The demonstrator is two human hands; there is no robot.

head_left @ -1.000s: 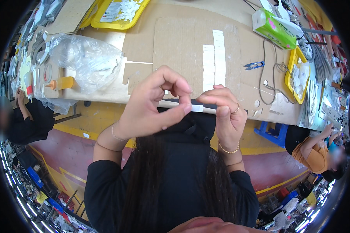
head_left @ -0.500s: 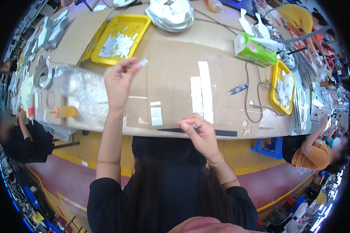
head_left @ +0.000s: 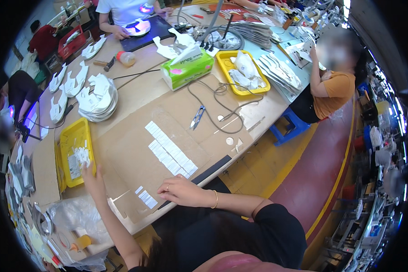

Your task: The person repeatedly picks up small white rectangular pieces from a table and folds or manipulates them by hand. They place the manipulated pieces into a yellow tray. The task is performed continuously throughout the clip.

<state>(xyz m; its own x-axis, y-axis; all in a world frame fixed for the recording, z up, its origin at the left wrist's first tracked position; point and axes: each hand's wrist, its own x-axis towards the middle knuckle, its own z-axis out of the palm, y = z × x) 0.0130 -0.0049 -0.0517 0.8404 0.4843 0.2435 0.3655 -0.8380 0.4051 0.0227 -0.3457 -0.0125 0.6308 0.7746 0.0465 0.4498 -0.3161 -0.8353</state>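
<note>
My left hand (head_left: 94, 179) reaches over the near edge of a yellow tray (head_left: 88, 131), beside a heap of small white pieces (head_left: 81, 155) lying in it. Its fingertips are smeared, so I cannot tell whether they grip one. My right hand (head_left: 183, 190), with a ring and a bracelet, is held low over the front of the cardboard sheet (head_left: 118, 158), fingers loosely curled and no object visible in them. To its left lies a short row of white strips (head_left: 147, 198). Two longer rows of white pieces (head_left: 170, 152) lie side by side just beyond it.
Blue-handled thread snips (head_left: 197, 118) and a dark cable (head_left: 235, 113) lie right of the rows. Farther off are a green tissue box (head_left: 188, 70), another yellow tray (head_left: 263, 86) and stacked white parts (head_left: 97, 99). Clear plastic (head_left: 77, 215) lies near left. Co-workers sit around the table.
My view has swung to the right. My left hand has come down to the yellow tray; the small white piece it pinched no longer shows. My right hand stays near the cardboard's front, fingers now more curled.
</note>
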